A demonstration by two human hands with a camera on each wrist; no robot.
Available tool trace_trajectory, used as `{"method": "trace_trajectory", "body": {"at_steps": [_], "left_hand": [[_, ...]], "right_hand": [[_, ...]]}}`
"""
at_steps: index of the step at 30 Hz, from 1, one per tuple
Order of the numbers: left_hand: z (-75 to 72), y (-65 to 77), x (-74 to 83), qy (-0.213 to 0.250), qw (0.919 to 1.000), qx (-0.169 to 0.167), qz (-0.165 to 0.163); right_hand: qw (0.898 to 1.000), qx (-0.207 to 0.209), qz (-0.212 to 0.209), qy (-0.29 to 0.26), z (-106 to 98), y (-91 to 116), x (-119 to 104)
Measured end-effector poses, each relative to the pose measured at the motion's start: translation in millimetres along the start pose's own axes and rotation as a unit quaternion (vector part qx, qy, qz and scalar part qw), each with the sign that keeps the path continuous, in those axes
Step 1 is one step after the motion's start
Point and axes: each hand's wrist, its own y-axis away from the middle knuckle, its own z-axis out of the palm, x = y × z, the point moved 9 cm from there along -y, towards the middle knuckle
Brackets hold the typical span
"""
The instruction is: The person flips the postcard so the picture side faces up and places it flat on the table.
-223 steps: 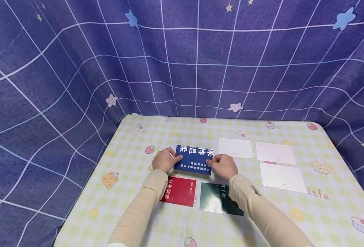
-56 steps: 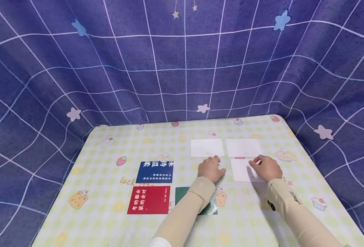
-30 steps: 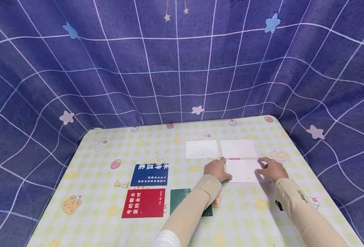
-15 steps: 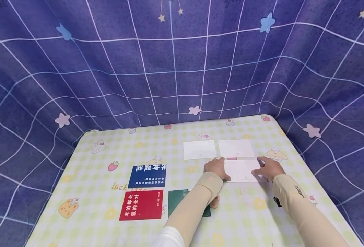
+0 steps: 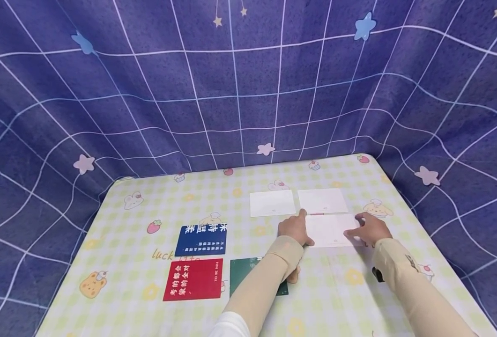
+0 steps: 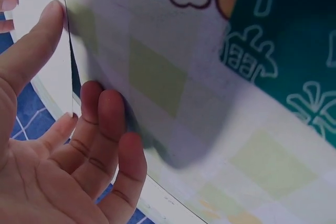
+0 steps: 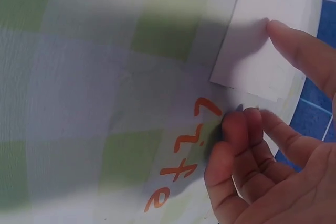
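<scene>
In the head view, the nearest white card (image 5: 328,229) lies face-down between both hands, its plain side up. My left hand (image 5: 292,229) holds its left edge, thumb at the near corner and index finger at the far one. Seen from the left wrist, the thumb (image 6: 50,22) lies on the card's white face, and a dark green sliver shows beneath the slightly raised edge. My right hand (image 5: 372,229) grips the right end; in the right wrist view its thumb (image 7: 294,45) rests on the white surface while the other fingers (image 7: 236,135) curl beside the edge.
Two more white cards (image 5: 272,203) (image 5: 322,200) lie just beyond. To the left are a blue card (image 5: 202,241) and a red card (image 5: 195,279) with white lettering. A green card (image 5: 241,271) is partly under the left forearm. A blue curtain (image 5: 248,93) hangs behind the checked tablecloth (image 5: 147,252).
Both hands held the blue card at first; it now lies on the cloth above the red one. The hands moved right to the nearest white card, the left hand closing in on its left edge.
</scene>
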Motion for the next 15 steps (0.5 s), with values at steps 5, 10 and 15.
{"method": "trace_trajectory", "body": {"at_steps": [5,10,15], "left_hand": [[-4.3,3.4,1.4,0.02,0.9995,0.021,0.011],[-7.0,6.0,1.5,0.034,0.9989,0.029,0.011],[-7.4,7.0,-0.9,0.043,0.9987,0.027,-0.003]], "right_hand": [[1.0,-0.008,-0.004,-0.023,-1.7,2.1,1.9],[1.0,0.003,-0.021,-0.021,-3.5,2.8,4.2],[0.999,0.025,-0.035,-0.019,-5.2,4.0,5.9]]}}
